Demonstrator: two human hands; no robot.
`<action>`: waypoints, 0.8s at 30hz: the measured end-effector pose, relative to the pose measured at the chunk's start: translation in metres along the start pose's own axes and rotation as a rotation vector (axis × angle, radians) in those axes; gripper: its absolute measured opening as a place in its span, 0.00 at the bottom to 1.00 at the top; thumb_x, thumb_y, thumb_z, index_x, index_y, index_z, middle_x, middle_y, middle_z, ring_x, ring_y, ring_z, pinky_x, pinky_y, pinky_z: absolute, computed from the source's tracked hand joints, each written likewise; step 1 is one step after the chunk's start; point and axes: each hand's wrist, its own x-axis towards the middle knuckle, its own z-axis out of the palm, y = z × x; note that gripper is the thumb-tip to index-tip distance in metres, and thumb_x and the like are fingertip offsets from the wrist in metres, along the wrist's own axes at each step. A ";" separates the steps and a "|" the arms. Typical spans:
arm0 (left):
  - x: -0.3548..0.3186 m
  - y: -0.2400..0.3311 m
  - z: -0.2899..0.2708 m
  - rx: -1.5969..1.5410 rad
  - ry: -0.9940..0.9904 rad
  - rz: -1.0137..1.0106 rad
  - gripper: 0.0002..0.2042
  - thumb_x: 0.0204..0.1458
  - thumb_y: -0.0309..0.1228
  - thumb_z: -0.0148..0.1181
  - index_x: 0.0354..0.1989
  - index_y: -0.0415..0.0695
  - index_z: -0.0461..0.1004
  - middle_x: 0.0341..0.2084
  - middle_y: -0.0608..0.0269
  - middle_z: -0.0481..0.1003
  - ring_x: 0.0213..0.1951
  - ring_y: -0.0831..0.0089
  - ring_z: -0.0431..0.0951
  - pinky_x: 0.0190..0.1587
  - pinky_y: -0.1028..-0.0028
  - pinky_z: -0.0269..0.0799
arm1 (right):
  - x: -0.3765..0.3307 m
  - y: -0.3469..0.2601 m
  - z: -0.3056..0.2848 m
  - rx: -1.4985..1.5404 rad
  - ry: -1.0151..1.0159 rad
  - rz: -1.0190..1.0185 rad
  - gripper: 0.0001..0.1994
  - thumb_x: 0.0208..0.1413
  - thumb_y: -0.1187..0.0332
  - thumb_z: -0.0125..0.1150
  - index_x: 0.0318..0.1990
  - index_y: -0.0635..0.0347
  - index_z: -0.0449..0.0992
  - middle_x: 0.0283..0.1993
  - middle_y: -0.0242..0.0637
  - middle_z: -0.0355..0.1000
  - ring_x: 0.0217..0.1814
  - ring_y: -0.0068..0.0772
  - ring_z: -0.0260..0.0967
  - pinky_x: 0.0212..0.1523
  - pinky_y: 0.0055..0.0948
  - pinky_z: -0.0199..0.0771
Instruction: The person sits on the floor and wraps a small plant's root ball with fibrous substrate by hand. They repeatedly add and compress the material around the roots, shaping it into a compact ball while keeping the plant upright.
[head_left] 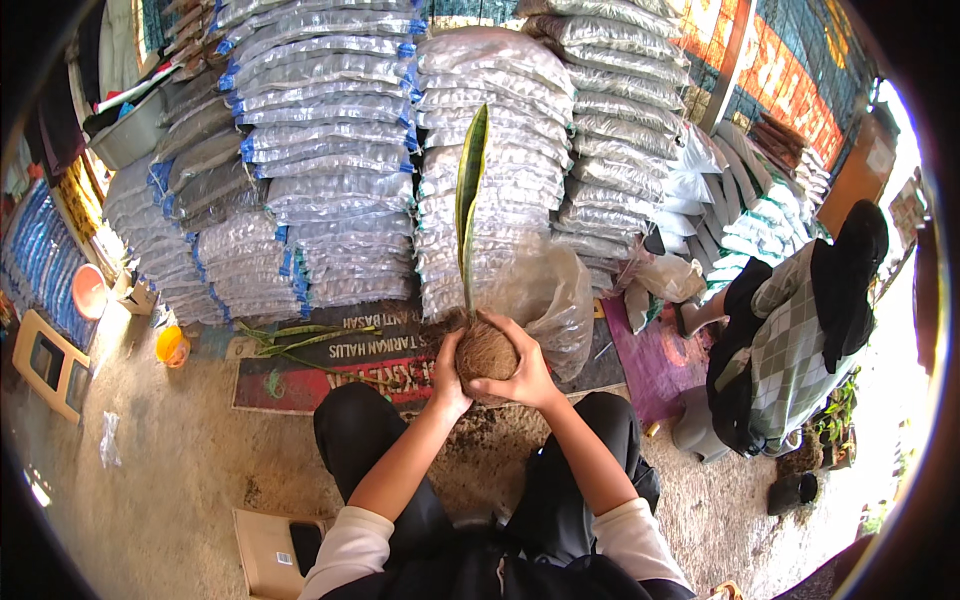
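Note:
Between my two hands is a snake plant, its tall green leaf with yellow edges standing upright. Its base is a round brown ball of fibre, like coconut husk. My left hand is wrapped round the ball's left side, and my right hand grips its right side with the thumb across the front. Just beyond my right hand stands a large clear plastic bag, crumpled and open. Below my hands is a dark printed mat with loose soil on it. Cut green leaves lie on the mat's left part.
High stacks of filled plastic sacks rise behind the mat. To the right another person sits bent over near a purple sheet. An orange pot and a wooden stool are at left. Near my left knee lies a phone on cardboard.

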 end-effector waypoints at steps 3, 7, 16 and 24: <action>-0.003 0.001 0.002 0.028 0.020 0.015 0.18 0.54 0.44 0.45 0.43 0.42 0.69 0.38 0.60 0.73 0.40 0.67 0.75 0.45 0.66 0.72 | -0.004 0.006 0.005 0.271 0.042 0.084 0.41 0.30 0.60 0.74 0.56 0.66 0.62 0.53 0.42 0.64 0.56 0.32 0.61 0.58 0.31 0.57; -0.010 0.006 0.010 0.050 0.008 0.024 0.17 0.55 0.43 0.47 0.44 0.43 0.68 0.39 0.61 0.72 0.41 0.69 0.74 0.46 0.68 0.70 | -0.009 0.008 0.011 0.347 0.113 0.130 0.39 0.32 0.62 0.73 0.55 0.66 0.62 0.51 0.40 0.65 0.54 0.31 0.62 0.57 0.31 0.58; 0.004 -0.012 -0.011 0.158 0.120 0.166 0.24 0.55 0.48 0.46 0.53 0.43 0.63 0.48 0.60 0.67 0.51 0.70 0.67 0.53 0.67 0.62 | -0.011 0.023 0.014 0.472 0.213 0.259 0.31 0.35 0.69 0.68 0.51 0.65 0.65 0.44 0.38 0.69 0.46 0.28 0.66 0.50 0.29 0.65; 0.004 0.021 0.005 0.908 0.173 0.496 0.29 0.52 0.46 0.56 0.54 0.39 0.55 0.49 0.57 0.57 0.52 0.63 0.59 0.53 0.67 0.56 | -0.014 0.031 0.010 0.586 0.508 0.375 0.25 0.37 0.74 0.66 0.47 0.67 0.68 0.41 0.37 0.71 0.43 0.28 0.68 0.48 0.28 0.67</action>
